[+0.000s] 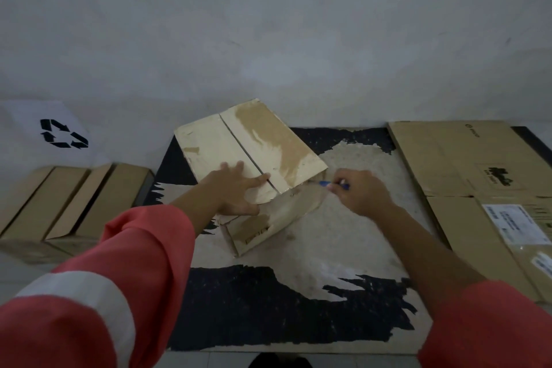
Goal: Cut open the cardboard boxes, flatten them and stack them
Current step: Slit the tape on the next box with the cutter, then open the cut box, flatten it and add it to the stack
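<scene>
Three boxes [251, 152] [30, 203] [98, 197], one cutter [324, 184], two hands [239, 193] [360, 194], one mat [268, 308], one sign [64, 133].

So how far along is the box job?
Done: flattened brown cardboard lies at right. In hand: the left hand presses flat on the tape-scarred tan cardboard box while the right hand holds a blue-handled cutter at its near right edge. Left: that box, plus two closed brown boxes at left.

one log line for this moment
left hand flat on taped tan cardboard box | right hand grips blue-handled cutter at box edge
</scene>
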